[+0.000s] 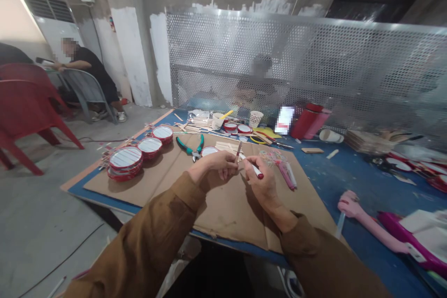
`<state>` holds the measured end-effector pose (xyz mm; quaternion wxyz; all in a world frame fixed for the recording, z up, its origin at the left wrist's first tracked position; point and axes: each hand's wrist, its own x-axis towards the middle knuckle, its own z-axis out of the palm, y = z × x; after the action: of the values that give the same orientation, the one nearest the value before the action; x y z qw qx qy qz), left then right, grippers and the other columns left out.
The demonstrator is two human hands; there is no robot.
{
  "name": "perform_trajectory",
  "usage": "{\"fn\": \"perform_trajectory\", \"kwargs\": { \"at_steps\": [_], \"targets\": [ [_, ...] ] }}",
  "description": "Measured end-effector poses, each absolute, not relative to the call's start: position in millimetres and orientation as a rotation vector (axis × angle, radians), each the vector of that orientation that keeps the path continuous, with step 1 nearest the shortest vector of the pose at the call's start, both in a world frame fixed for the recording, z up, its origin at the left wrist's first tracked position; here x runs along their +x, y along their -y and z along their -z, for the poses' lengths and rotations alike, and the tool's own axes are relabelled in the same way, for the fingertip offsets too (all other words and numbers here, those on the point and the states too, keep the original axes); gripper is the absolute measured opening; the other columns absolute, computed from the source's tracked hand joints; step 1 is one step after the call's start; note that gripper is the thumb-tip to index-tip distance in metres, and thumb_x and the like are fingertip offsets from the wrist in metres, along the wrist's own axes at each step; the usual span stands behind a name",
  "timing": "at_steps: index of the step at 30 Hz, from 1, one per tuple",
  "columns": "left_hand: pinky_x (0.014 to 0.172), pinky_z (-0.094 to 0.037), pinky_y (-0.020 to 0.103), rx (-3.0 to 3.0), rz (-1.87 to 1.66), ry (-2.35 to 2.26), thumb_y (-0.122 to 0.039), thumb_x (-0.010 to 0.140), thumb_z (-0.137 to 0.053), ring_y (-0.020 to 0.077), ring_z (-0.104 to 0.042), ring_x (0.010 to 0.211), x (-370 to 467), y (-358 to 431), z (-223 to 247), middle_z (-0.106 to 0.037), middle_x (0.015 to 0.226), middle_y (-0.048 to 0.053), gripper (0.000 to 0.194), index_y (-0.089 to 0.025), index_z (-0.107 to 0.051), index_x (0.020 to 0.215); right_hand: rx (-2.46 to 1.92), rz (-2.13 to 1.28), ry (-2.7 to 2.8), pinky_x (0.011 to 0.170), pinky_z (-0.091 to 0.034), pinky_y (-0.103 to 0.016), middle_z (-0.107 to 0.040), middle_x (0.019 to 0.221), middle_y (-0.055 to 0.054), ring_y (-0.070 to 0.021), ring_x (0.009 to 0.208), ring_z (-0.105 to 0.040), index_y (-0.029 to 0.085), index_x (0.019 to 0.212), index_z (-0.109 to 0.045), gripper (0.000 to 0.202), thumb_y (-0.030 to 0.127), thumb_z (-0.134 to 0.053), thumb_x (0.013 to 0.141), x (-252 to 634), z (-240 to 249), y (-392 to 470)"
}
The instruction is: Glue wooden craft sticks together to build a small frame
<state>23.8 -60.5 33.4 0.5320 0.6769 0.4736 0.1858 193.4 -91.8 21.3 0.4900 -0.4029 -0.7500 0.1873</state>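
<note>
Above the cardboard sheet (223,214), my left hand (221,165) is closed in a pinch on a thin wooden stick (239,148) that points upward. My right hand (261,181), close beside it, is closed around a white marker pen (256,171) with a dark red end. The pen's tip lies near the stick; I cannot tell whether they touch. Just beyond my left hand are green-handled cutting pliers (190,148) and a small round white-topped piece (209,151). A bunch of colored pens (287,173) lies right of my right hand.
Stacked red-rimmed drum-like rounds (125,157) stand at the cardboard's left. Paper cups (256,118), loose wooden sticks (193,126), a lit phone (284,119) and a red bottle (307,121) line the back. A pink glue gun (372,226) lies right. Another person (89,67) sits far left.
</note>
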Motion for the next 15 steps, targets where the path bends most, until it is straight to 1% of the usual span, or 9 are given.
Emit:
{"fn": "perform_trajectory", "kwargs": {
  "at_steps": [4, 9, 15],
  "targets": [
    [0.045, -0.046, 0.020, 1.614, -0.435, -1.136, -0.027, 0.087, -0.054, 0.0086, -0.055, 0.040, 23.6, 60.3, -33.2, -0.056, 0.054, -0.005, 0.014, -0.015, -0.050, 0.081, -0.987, -0.448, 1.830, 0.057, -0.040, -0.028, -0.058, 0.060, 0.000, -0.0168, 0.059, -0.054, 0.020, 0.079, -0.059, 0.026, 0.042, -0.048, 0.088, 193.5, -20.3, 90.6],
    [0.045, -0.046, 0.018, 1.613, -0.431, -1.127, -0.026, 0.088, -0.052, 0.0072, -0.055, 0.040, 23.3, 60.4, -32.9, -0.056, 0.054, -0.005, 0.014, -0.015, -0.050, 0.081, -0.995, -0.441, 1.806, 0.057, -0.040, -0.028, -0.058, 0.061, 0.000, -0.0166, 0.059, -0.055, 0.020, 0.078, -0.058, 0.025, 0.041, -0.048, 0.088, 193.2, -22.0, 91.5],
    [0.046, -0.046, 0.018, 1.606, -0.433, -1.135, -0.034, 0.086, -0.058, 0.0073, -0.055, 0.040, 23.9, 60.6, -33.6, -0.055, 0.053, -0.006, 0.021, -0.015, -0.050, 0.081, -1.002, -0.461, 1.803, 0.057, -0.040, -0.028, -0.057, 0.059, 0.001, -0.0173, 0.059, -0.055, 0.021, 0.078, -0.057, 0.024, 0.040, -0.048, 0.088, 193.4, -24.2, 92.6]
  ]
}}
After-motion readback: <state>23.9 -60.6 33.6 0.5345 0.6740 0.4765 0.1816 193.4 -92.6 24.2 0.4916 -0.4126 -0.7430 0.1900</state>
